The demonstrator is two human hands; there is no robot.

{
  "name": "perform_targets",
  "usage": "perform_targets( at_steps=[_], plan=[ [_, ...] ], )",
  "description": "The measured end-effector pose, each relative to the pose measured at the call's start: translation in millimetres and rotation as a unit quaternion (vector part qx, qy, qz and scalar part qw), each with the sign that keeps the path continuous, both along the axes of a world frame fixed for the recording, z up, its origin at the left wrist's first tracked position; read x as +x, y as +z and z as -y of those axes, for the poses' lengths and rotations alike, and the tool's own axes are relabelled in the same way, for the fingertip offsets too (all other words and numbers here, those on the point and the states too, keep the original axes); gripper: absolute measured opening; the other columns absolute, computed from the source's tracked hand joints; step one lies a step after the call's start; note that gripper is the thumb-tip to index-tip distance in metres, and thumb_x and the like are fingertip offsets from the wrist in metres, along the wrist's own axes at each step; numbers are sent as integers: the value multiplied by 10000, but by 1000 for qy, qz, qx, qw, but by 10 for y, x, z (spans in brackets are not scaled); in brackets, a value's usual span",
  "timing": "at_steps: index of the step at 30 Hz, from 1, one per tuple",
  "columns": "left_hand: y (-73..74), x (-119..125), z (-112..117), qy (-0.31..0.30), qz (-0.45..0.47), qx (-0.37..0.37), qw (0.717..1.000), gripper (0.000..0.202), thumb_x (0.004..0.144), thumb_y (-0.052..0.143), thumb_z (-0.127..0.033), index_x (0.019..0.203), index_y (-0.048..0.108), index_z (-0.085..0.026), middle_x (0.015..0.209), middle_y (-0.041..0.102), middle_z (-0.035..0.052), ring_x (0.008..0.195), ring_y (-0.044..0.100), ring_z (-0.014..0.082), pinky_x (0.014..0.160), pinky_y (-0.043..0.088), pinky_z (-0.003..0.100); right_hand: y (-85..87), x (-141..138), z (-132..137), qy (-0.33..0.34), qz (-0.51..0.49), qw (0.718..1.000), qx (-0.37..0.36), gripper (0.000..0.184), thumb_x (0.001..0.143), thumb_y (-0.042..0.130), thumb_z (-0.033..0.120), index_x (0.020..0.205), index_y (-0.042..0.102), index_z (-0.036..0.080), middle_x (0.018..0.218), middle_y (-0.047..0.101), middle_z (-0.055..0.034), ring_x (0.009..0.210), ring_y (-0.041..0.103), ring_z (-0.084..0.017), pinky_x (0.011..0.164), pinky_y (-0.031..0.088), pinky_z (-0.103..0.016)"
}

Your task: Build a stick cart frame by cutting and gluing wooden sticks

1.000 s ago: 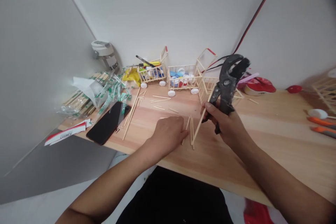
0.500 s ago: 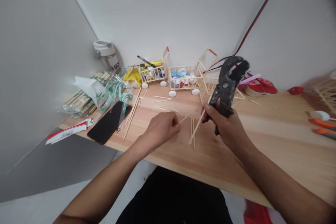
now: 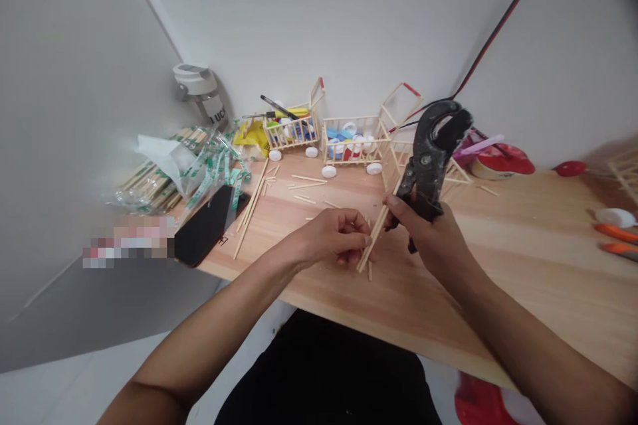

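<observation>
My right hand point(image 3: 432, 237) grips the handles of black cutting pliers point(image 3: 429, 151), held upright with the jaws at the top, and also pinches a thin wooden stick point(image 3: 375, 239) that slants down to the left. My left hand point(image 3: 335, 236) is curled, its fingertips pinched on the lower part of the sticks beside the right hand, just above the wooden table point(image 3: 503, 292). Short cut sticks point(image 3: 305, 180) lie scattered on the table behind my hands.
Two small stick-built carts point(image 3: 355, 139) with bottle-cap wheels stand at the back wall. A black phone point(image 3: 207, 226) and a bag of packed chopsticks point(image 3: 169, 176) lie at the left. A red lid point(image 3: 501, 163), red-black cables and orange-handled tools point(image 3: 618, 236) sit to the right.
My left hand lifted a stick off the table and came right to meet the stick in my right hand. The pliers stayed nearly still.
</observation>
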State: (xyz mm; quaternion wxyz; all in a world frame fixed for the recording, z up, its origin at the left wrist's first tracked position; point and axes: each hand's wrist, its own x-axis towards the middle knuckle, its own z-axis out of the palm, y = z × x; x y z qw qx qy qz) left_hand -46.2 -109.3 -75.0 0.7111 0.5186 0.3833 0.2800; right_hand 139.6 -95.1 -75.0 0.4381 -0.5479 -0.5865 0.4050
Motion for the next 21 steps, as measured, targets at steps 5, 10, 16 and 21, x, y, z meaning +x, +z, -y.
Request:
perform_targets(
  at_steps=[5,10,16,21],
  plan=[
    [-10,-31,-9,-22,23,-10,999,202,818,689,-274,933,673,-109,776,715,43,526,557,46,485,402,167,3,2,0,-6,14,1000,12,354,801,658,512,649,620,194,621,627,-33,533,528,-137,421,379,-259],
    [-25,-35,-19,-25,5,8,1000,285,780,757,-350,870,717,-83,682,667,26,532,561,58,516,431,181,-9,-4,17,-24,41,999,28,367,817,642,521,647,619,197,632,620,-35,540,527,-145,463,409,-284],
    [-79,-95,-100,81,-50,114,989,222,776,753,-334,775,728,-112,611,648,7,539,562,75,525,411,185,-14,-11,24,20,17,996,80,263,870,622,435,984,694,209,699,622,0,676,589,-162,680,481,-323],
    [-117,-164,-130,220,-124,217,943,118,746,759,-259,792,779,-152,799,759,40,736,660,132,675,467,220,19,-12,18,26,-1,996,85,222,884,605,402,984,679,219,703,605,6,669,576,-152,683,481,-316]
  ],
)
